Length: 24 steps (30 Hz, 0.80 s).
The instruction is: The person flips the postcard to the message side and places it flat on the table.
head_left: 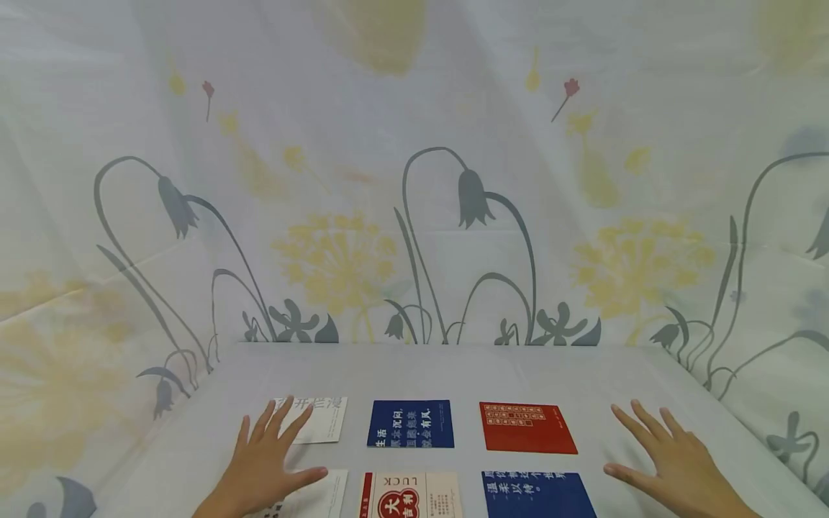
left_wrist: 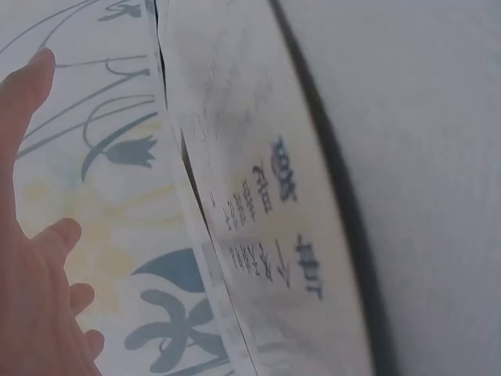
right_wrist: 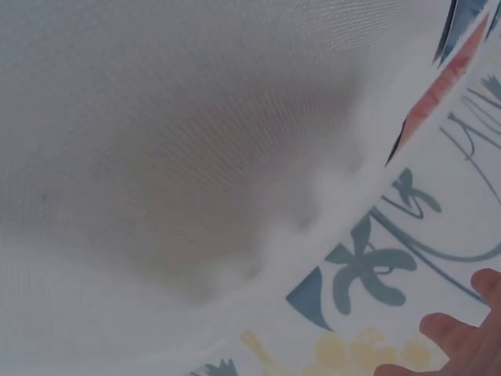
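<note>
Currently, a red card (head_left: 537, 437) printed with rows of small pale-outlined squares is laid flat on a white tablecloth (head_left: 421, 370). To the left of the red card, in the same row, a dark-blue card (head_left: 414, 414) bearing white Chinese characters is placed, and farther left a grey-lettered white card (head_left: 330, 426) is partly hidden by fingers. On the near side of the red card, a second blue card (head_left: 544, 503) (also lettered in white) is set; nearer and to the left of the red card, a cream LUCK card (head_left: 443, 485) with a red emblem is seen. Well to the left of the red card, in that near row, another white card (head_left: 332, 496) is largely covered from sight by a hand. The near row is cut off by the lower edge of the head view.

The left hand (head_left: 262, 467) is held far to the left of the red card, over both white cards, with thumb and fingers spread and nothing gripped; whether either card is touched cannot be told. The right hand (head_left: 689, 464) is held over the cloth to the right of the red card, apart from it, with fingers likewise fanned and nothing held. Behind the red card, a floral sheet (head_left: 388, 108) is hung, printed with drooping grey bellflowers and yellow blossoms.
</note>
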### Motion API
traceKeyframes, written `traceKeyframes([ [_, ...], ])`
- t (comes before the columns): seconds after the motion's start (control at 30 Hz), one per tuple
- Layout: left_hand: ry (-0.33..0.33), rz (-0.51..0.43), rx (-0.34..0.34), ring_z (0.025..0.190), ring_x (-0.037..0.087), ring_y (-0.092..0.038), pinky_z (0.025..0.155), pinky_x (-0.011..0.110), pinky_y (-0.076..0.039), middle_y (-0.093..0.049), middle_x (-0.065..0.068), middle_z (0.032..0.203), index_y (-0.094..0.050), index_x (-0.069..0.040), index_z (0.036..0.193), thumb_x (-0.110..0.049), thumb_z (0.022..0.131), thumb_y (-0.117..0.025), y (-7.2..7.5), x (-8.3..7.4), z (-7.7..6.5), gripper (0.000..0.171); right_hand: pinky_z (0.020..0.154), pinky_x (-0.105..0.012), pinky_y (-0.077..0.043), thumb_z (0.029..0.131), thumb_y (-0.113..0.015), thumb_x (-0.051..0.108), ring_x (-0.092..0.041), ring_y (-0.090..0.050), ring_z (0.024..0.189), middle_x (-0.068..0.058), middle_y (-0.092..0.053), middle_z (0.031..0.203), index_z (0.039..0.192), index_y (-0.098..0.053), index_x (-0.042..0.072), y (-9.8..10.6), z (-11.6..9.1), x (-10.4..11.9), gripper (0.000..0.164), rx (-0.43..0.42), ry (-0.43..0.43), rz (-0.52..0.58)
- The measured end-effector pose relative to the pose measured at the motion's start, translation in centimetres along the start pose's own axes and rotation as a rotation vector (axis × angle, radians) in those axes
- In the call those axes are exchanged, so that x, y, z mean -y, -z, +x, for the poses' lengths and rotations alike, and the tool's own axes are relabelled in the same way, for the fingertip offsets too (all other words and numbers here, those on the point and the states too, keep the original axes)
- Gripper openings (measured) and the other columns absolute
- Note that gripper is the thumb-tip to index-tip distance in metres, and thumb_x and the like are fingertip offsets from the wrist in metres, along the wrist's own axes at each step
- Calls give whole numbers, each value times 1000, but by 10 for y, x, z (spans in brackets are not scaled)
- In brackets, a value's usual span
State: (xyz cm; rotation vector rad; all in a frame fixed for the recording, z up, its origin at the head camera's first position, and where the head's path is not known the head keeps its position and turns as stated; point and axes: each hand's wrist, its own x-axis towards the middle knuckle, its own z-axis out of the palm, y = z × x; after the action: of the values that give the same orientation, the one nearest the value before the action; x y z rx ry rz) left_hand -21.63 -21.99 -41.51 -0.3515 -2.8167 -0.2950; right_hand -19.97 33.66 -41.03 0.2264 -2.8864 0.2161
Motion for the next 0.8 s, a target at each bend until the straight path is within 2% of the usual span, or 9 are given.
traceKeyframes([
  [0.13,-33,-19,-45,131,46,-24,100,69,-10,-35,19,143,-46,-15,138,-72,68,-61,-3,-3,4,91,87,-76,-19,80,-59,60,-61,-23,119,-31,-35,137,142,-35,10,0,2,4,83,6,-13,19],
  [0.4,-42,-65,-54,131,45,-25,103,66,-8,-37,18,143,-46,-16,138,-70,69,-62,-4,-11,9,90,86,-77,-20,80,-61,58,-59,-25,120,-30,-35,138,142,-36,10,1,5,10,82,-20,-13,61],
  [0.63,-67,-94,-61,131,44,-25,103,66,-11,-37,16,143,-45,-16,139,-71,68,-62,-7,-17,15,90,86,-76,-23,79,-63,57,-60,-28,118,-31,-36,136,139,-39,7,-1,9,14,82,-41,1,84],
  [0.8,-70,-125,-41,133,42,-23,104,64,-11,-36,15,143,-44,-16,140,-70,69,-63,-8,-23,20,91,85,-77,-23,78,-65,55,-60,-29,117,-32,-37,135,138,-41,5,-1,11,17,81,-63,13,100],
])
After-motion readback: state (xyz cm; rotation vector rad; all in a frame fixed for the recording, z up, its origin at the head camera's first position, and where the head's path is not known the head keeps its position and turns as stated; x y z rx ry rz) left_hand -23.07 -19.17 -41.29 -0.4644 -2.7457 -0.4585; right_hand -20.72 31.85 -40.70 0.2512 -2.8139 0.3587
